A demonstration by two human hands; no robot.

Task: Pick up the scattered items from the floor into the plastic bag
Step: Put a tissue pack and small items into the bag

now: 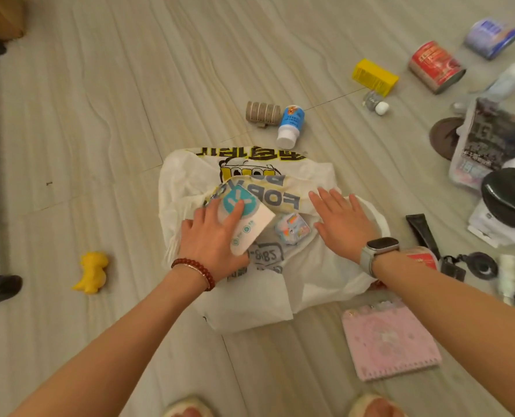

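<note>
Left hand (212, 236): fingers closed around white-and-teal paper packet (247, 224), long axis slanting up-left, over white printed plastic bag (250, 284).
Right hand (342, 219): spread flat, pressing bag.
Nearer hand: left.

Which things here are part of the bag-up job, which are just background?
Job:
plastic bag
left hand on white packet
right hand open on bag
yellow toy
blue bottle
yellow box
red can
pink notebook

Background:
wooden furniture
slippers
</note>
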